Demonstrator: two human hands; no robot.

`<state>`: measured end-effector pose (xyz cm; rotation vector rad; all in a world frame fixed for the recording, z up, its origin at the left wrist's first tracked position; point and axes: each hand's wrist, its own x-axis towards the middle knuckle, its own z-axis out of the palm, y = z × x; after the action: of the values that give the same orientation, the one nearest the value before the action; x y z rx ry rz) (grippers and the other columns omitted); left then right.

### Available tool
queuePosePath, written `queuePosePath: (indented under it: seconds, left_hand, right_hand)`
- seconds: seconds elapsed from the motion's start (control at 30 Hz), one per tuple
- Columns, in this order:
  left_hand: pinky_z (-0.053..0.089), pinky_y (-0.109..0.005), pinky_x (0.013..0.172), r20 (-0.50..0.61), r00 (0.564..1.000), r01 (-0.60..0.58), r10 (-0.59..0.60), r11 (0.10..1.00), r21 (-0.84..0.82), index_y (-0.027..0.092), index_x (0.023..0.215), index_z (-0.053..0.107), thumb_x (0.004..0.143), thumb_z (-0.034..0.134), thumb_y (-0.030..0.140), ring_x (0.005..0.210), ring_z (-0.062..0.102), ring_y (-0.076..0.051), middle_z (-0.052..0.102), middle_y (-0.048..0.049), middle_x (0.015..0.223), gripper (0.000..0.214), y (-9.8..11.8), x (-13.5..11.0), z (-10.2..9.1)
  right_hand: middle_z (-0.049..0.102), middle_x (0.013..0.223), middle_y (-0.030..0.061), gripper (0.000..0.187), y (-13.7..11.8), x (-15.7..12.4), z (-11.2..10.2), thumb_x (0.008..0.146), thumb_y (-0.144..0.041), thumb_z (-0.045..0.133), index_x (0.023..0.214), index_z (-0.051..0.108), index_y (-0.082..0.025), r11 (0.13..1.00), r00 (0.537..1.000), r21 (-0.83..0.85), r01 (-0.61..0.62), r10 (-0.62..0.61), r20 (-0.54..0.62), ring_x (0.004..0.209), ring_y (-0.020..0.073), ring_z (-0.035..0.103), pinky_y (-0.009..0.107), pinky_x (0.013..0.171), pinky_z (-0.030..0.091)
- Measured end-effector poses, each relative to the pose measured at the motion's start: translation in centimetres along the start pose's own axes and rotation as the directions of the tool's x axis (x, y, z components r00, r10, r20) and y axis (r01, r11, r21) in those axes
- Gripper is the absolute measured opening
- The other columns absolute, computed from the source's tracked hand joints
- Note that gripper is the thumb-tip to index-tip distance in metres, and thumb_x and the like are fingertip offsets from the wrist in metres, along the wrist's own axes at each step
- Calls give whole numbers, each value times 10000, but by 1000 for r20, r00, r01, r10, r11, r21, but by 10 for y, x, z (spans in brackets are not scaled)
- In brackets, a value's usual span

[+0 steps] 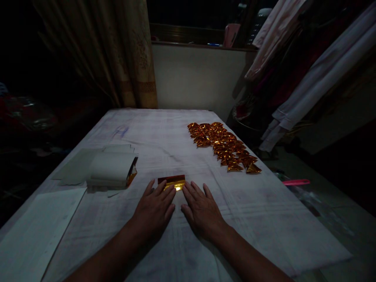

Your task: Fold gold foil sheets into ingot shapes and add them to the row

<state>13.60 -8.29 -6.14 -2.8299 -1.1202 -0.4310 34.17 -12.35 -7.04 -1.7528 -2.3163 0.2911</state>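
Observation:
A small shiny gold foil sheet [172, 182] lies flat on the white-covered table [164, 133] in front of me. My left hand [154, 211] rests palm down, fingers stretched out, its fingertips pressing the sheet's near left edge. My right hand [202, 211] lies flat beside it, fingers spread, fingertips touching the sheet's right edge. A pile of several folded gold foil pieces [225, 147] lies in rows to the right. A stack of foil sheets [111, 170], white side up, sits to the left.
Loose white papers [35, 231] lie at the table's left front. A curtain [117, 51] hangs at the back left. Hanging clothes [308, 66] crowd the right side. A pink object [295, 182] lies on the floor beyond the table's right edge.

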Motion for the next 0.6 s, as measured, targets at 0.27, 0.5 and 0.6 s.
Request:
queuePosePath:
  seconds: [0.27,0.5,0.6]
  left_hand:
    - [232,-578,1163,-77,997,24,-19,998,62,227,1287,650,1014,443,315,1257,591,-303,702,-65,1306,353,-28,-29,-12]
    - [448,-499,928,-60,981,182,-185,982,-42,197,844,669,958,552,270,885,649,-276,725,-69,891,179,-18,7,-18]
    - [465,-437,844,-98,964,242,-249,967,-74,204,802,625,918,605,272,866,623,-273,688,-67,880,135,-20,10,-12]
  right_hand:
    - [521,1512,106,442,0,6,-6,999,-307,518,1421,552,-180,1000,997,9,23,-22,-78,1418,327,442,609,1181,258]
    - [747,1159,87,267,15,43,-15,928,-186,586,1173,691,-208,988,974,151,-23,56,-219,1068,259,671,406,931,468]
    - [739,1184,86,339,24,55,-7,904,-168,602,1231,673,-218,977,951,210,-21,84,-298,1080,259,657,389,909,468]
